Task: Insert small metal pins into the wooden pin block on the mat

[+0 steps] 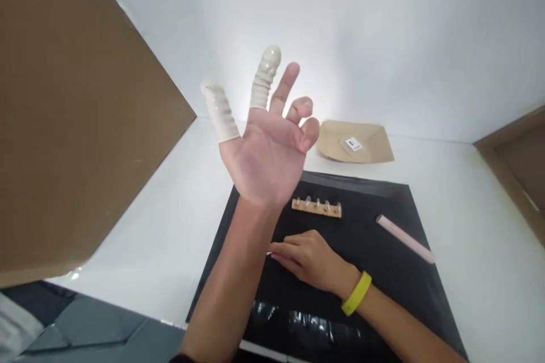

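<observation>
My left hand [272, 153] is raised above the table, palm towards me and fingers apart, holding nothing. White rubber finger cots cover its thumb [221, 113] and index finger [266, 76]; the other fingers are bare and partly curled. Lower down, my right hand [306, 255] pinches a small whitish thing [269, 253] just over the black mat [361, 272]. My left forearm hides part of that thing, so its kind is unclear. Beyond the right hand sits a tan strip [317, 208] with several small clear pieces standing upright in a row.
A pale pink tube [404, 238] lies slantwise on the mat's right side. At the back, a brown paper tray [378, 144] holds a small clear case with a white label [352, 144]. Brown cardboard panels stand at left [85, 125] and right [515, 147].
</observation>
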`<state>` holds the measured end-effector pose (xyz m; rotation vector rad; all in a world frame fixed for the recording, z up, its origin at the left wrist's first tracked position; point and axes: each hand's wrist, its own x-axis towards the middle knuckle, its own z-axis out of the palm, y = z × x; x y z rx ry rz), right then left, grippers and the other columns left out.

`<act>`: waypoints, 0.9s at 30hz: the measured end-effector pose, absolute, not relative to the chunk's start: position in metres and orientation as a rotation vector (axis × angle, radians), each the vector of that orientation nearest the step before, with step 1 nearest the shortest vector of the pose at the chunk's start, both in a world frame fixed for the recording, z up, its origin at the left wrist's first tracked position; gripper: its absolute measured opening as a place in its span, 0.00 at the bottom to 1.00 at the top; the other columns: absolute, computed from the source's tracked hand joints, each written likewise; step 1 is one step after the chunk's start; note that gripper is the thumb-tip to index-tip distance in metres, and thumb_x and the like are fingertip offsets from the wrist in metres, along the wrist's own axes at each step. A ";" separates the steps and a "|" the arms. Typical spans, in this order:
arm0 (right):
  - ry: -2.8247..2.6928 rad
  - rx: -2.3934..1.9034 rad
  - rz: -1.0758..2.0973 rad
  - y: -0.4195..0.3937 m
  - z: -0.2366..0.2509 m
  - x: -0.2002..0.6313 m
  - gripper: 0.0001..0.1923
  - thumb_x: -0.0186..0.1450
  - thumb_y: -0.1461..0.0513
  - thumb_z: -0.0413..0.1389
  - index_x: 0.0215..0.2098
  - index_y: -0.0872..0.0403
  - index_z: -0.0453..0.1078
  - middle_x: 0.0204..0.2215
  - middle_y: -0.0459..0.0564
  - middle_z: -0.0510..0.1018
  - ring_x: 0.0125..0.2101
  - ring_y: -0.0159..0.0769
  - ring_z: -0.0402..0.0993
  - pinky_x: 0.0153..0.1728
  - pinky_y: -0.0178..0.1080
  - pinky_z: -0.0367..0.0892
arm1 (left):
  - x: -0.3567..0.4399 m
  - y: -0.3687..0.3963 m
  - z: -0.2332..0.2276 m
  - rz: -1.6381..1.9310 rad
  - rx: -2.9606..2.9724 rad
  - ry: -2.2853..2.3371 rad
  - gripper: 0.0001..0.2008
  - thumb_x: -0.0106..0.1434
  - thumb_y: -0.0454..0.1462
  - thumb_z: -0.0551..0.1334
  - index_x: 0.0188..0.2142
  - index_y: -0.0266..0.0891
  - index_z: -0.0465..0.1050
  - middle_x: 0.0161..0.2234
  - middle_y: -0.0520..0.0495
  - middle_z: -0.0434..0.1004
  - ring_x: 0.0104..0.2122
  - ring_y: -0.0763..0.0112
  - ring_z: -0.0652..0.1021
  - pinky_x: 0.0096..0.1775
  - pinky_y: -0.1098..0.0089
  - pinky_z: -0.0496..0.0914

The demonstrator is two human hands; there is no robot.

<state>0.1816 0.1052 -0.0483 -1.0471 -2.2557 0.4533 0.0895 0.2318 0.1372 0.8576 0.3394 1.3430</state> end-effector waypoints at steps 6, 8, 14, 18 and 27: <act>-2.105 -1.066 0.505 0.102 -0.057 0.181 0.12 0.79 0.60 0.51 0.54 0.54 0.74 0.27 0.43 0.79 0.24 0.31 0.74 0.28 0.37 0.61 | 0.081 0.236 0.147 1.402 0.857 0.308 0.35 0.70 0.67 0.46 0.64 0.57 0.71 0.62 0.42 0.73 0.35 0.64 0.77 0.20 0.74 0.59; -2.133 -1.070 0.484 0.100 -0.055 0.182 0.11 0.79 0.60 0.51 0.53 0.53 0.74 0.27 0.43 0.78 0.24 0.32 0.73 0.28 0.38 0.61 | 0.076 0.239 0.145 1.410 0.862 0.319 0.34 0.70 0.67 0.47 0.63 0.58 0.72 0.63 0.42 0.72 0.33 0.65 0.76 0.18 0.73 0.58; -2.156 -1.111 0.482 0.098 -0.052 0.181 0.12 0.80 0.60 0.49 0.55 0.51 0.72 0.29 0.45 0.80 0.26 0.34 0.76 0.31 0.38 0.63 | 0.062 0.245 0.136 1.404 0.898 0.258 0.34 0.72 0.66 0.43 0.58 0.57 0.77 0.66 0.47 0.71 0.30 0.69 0.73 0.18 0.73 0.60; -2.155 -1.099 0.505 0.098 -0.052 0.182 0.12 0.80 0.60 0.48 0.54 0.51 0.72 0.29 0.44 0.80 0.26 0.33 0.77 0.31 0.38 0.64 | 0.056 0.247 0.133 1.401 0.908 0.243 0.36 0.72 0.65 0.42 0.55 0.52 0.80 0.66 0.45 0.70 0.29 0.70 0.70 0.19 0.72 0.60; -2.132 -1.079 0.487 0.101 -0.053 0.183 0.13 0.80 0.61 0.49 0.55 0.52 0.74 0.28 0.44 0.79 0.25 0.33 0.76 0.30 0.37 0.66 | 0.044 0.243 0.130 1.421 0.964 0.266 0.35 0.71 0.65 0.43 0.56 0.54 0.80 0.64 0.45 0.71 0.33 0.66 0.73 0.21 0.71 0.60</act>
